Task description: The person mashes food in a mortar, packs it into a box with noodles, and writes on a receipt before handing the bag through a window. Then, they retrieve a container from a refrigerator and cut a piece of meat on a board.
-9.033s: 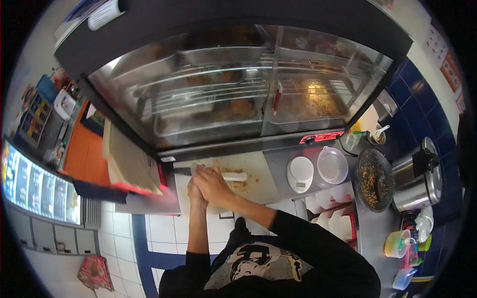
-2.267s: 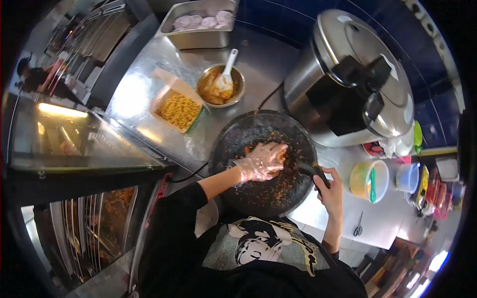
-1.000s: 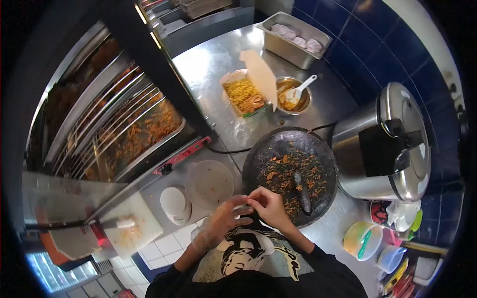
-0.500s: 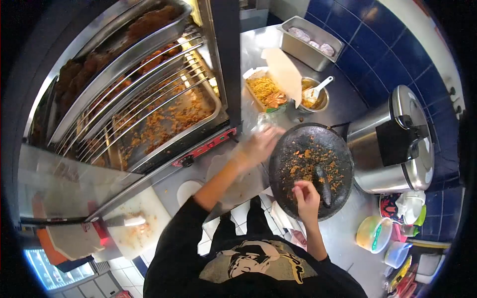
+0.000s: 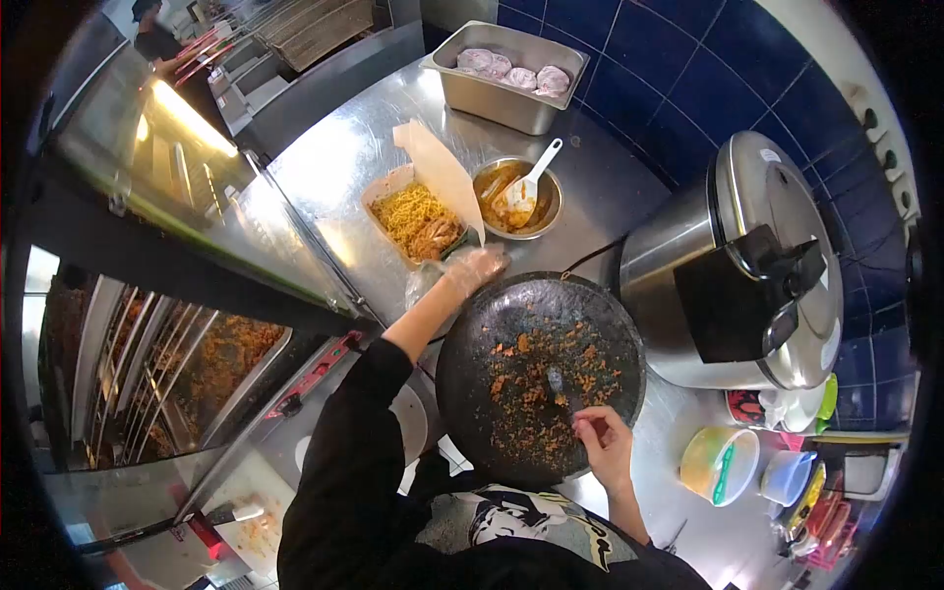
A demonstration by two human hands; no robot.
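My left hand (image 5: 477,267), under clear plastic that looks like a thin glove, is at the far left rim of the dark stone mortar (image 5: 482,324), just below an open takeaway box (image 5: 454,182). Its fingers are too indistinct to show whether they grip anything. Yellow noodles (image 5: 408,218) and a piece of fried meat (image 5: 435,238) fill the box. Over the mortar's near right side, my right hand (image 5: 607,447) is closed in a pinch; what it holds, if anything, is hidden. Close to those fingertips lies a dark stone pestle (image 5: 557,382), among scattered brown crumbs (image 5: 521,369).
A metal bowl (image 5: 559,202) of sauce with a white spoon (image 5: 539,175) stands behind the mortar. Farther back is a steel pan (image 5: 501,106) with wrapped bundles. A large steel cooker (image 5: 678,285) borders the right; a glass-doored cabinet (image 5: 197,236) borders the left. Another person (image 5: 157,44) stands far left.
The view has shifted, with the cabinet now partly out of sight and the other person visible. My left hand is nearer the box; my right hand stays pinched over the mortar.
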